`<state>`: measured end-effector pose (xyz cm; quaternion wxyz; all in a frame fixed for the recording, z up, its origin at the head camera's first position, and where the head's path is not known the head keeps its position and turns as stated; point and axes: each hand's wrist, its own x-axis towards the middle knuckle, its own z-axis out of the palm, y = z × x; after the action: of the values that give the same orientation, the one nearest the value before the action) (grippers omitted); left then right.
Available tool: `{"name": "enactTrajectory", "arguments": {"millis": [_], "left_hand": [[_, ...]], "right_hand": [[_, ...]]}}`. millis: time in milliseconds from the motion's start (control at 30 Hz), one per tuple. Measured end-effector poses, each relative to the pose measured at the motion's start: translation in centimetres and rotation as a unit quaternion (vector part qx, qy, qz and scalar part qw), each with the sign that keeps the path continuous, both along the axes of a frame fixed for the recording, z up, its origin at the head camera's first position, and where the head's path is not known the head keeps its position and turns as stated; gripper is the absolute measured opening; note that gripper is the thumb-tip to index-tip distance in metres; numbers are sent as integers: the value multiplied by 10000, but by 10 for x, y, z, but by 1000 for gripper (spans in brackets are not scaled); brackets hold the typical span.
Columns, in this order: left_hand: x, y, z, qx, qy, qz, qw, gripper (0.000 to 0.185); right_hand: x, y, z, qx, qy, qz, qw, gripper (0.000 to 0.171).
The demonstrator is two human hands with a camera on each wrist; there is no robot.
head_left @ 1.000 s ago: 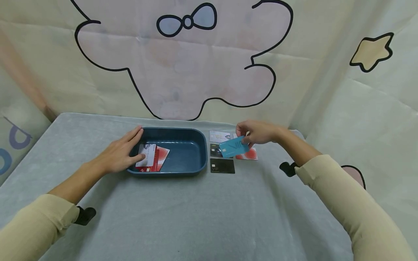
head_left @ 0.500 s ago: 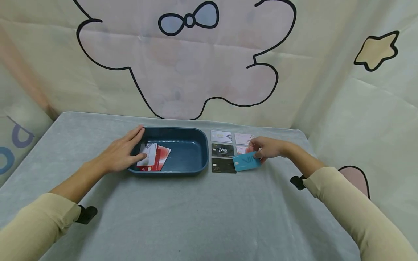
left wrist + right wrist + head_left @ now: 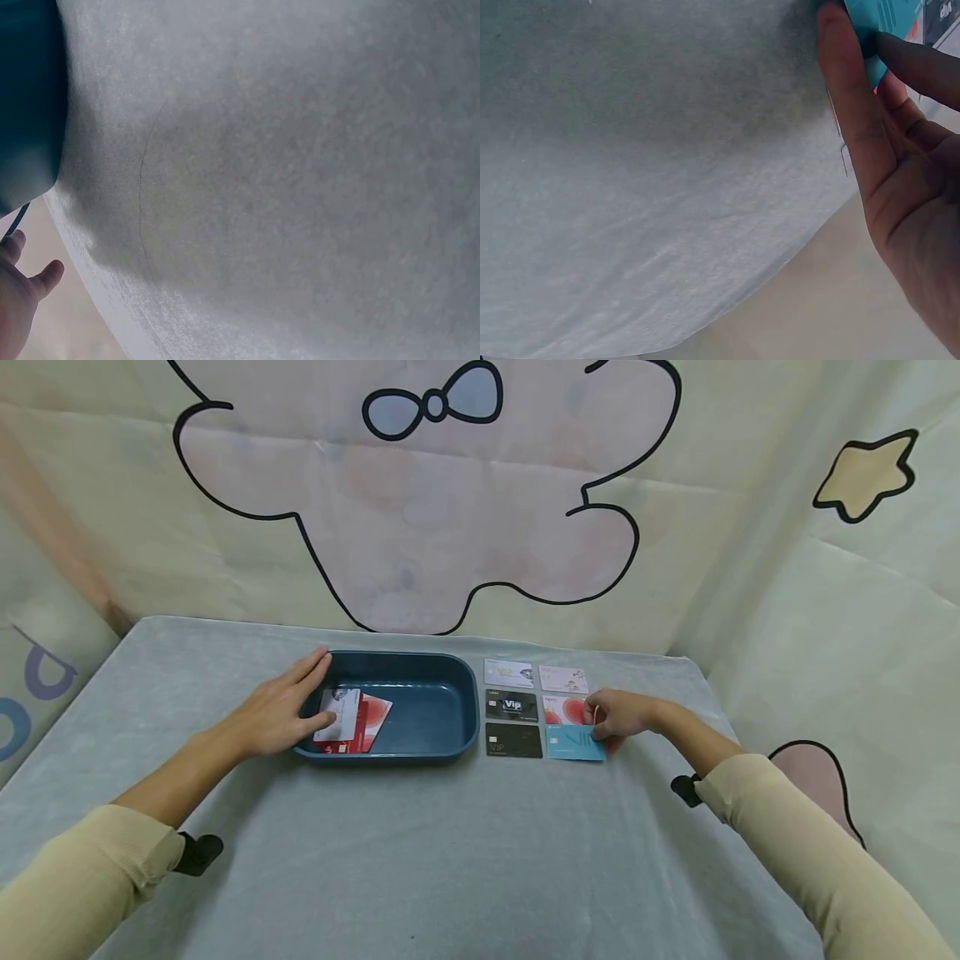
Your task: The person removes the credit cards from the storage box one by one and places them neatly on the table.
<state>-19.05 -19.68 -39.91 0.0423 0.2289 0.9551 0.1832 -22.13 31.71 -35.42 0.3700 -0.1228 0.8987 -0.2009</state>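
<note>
a person's two hands work over a grey cloth table (image 3: 450, 860) with a dark blue tray (image 3: 427, 706) at centre. the left hand (image 3: 273, 714) lies at the tray's 9 o'clock edge, fingers fairly straight, its fingertips resting on a white card (image 3: 339, 714) that sits on top of red cards (image 3: 367, 727) in the tray's left half. at the tray's 3 o'clock, six cards lie flat on the cloth in two columns of three. the right hand (image 3: 618, 714) is at the grid's 4 o'clock corner, fingers curled, pinching the right edge of a teal card (image 3: 573, 742) that lies flat on the cloth as the near-right card of the grid. just beside it at 9 o'clock is a black card (image 3: 513, 740); at its 12 o'clock is a pink-and-red card (image 3: 564, 709). the right wrist view shows thumb and fingers closed on the teal card's edge (image 3: 881, 22). the left wrist view shows only cloth, the tray's outer wall (image 3: 30, 105) and a bit of the hand.
</note>
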Motion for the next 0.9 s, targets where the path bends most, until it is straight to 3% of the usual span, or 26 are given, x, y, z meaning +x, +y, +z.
{"name": "enactTrajectory", "arguments": {"millis": [367,633,900], "left_hand": [[0,1,0,-22,-34,47,10000,89],[0,0,0,-33,-4,39,10000,90],[0,0,0,-26,-22,38,10000,90]], "right_hand": [[1,5,-10,85,246,142,9996,11],[-1,5,-8,147,299,59,9994,17],[-6,-3,5,1044,314,106,9940,23]]}}
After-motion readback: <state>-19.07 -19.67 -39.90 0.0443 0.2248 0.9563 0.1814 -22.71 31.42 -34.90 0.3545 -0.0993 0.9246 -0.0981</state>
